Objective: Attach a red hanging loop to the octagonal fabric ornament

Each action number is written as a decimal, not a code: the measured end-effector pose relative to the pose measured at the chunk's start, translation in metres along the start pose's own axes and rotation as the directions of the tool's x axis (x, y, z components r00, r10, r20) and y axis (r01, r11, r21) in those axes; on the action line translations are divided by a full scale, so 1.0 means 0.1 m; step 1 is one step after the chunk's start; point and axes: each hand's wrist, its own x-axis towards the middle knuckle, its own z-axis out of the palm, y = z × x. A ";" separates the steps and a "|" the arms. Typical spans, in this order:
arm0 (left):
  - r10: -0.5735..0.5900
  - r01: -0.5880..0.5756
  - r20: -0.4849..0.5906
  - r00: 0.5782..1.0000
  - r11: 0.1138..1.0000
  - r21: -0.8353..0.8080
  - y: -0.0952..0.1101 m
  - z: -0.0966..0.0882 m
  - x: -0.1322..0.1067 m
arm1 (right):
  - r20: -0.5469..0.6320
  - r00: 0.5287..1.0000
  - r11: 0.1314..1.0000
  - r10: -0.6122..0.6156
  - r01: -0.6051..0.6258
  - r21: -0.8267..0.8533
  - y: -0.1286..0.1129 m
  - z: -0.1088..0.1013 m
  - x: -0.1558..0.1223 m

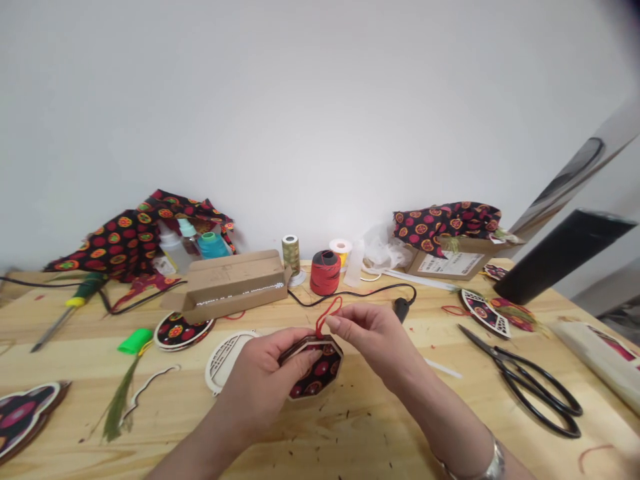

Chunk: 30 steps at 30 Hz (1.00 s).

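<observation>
My left hand [273, 373] is closed on an octagonal pendant [320, 370], its thumb across the front. Dark fabric with red and yellow flower rounds fills the pendant inside a pale wooden rim. A loop of red cord [327, 317] rises from its top edge. Thumb and forefinger of my right hand [365, 333] are pinched at the right side of this loop. Left of the pendant lies a round pale wooden frame [227, 360] with cut-out lines, partly hidden behind my left hand.
Black scissors [525, 380] lie at the right. Behind stand an open cardboard box [235, 287], a red thread spool [325, 273] and a black cable [360, 293]. At left are a screwdriver [70, 307], a green tassel [120, 400] and a fabric-covered round piece [183, 331].
</observation>
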 end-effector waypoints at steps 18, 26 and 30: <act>0.051 -0.052 0.032 0.998 0.998 0.037 0.01 0.04 -0.01 | -0.030 0.994 0.971 0.102 -0.093 0.219 0.03 0.09 0.00; 0.035 -0.037 0.027 0.999 0.998 0.051 0.05 0.03 -0.03 | -0.027 0.994 0.975 0.107 -0.100 0.198 -0.02 0.08 -0.01; 0.056 -0.058 0.040 0.998 0.996 0.065 0.01 0.03 -0.02 | 0.009 0.997 0.978 0.082 -0.082 0.194 -0.03 0.07 -0.02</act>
